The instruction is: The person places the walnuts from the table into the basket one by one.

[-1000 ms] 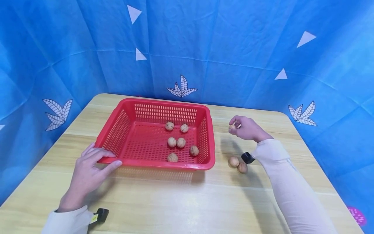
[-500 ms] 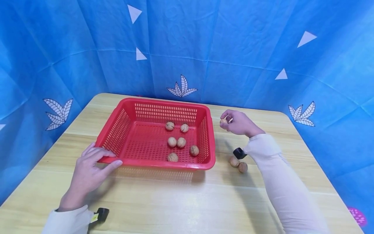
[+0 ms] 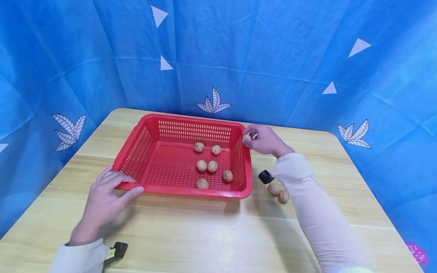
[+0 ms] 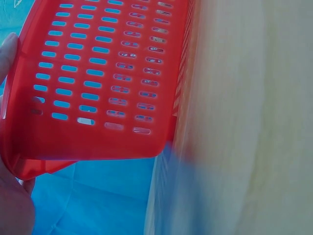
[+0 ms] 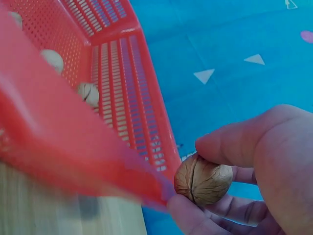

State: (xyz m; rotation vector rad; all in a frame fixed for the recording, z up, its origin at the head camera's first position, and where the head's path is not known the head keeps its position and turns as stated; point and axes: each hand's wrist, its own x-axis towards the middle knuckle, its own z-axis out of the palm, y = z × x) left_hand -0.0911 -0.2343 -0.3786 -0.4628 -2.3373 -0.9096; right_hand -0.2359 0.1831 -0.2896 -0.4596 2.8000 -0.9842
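My right hand (image 3: 265, 141) pinches a walnut (image 5: 203, 180) between thumb and fingers, at the right rim of a red plastic basket (image 3: 191, 192). In the right wrist view the walnut's seam faces the camera. My left hand (image 3: 106, 197) grips the basket's near left corner, thumb on the near rim and fingers over the left edge. Several walnuts lie in the right half of the basket, among them a walnut (image 3: 227, 176) near the right wall. On the table, just below my right wrist, are a walnut (image 3: 273, 189) and another walnut (image 3: 283, 196), side by side.
The basket stands on a pale wooden table (image 3: 191, 239). A blue curtain (image 3: 286, 53) with white triangles and leaf prints hangs behind and at both sides. Black wrist cameras sit on both sleeves, one camera (image 3: 265, 177) close above the loose walnuts.
My right hand has moved left with the walnut, from the table's right side to the basket's right rim. The left hand and the basket have stayed in place.
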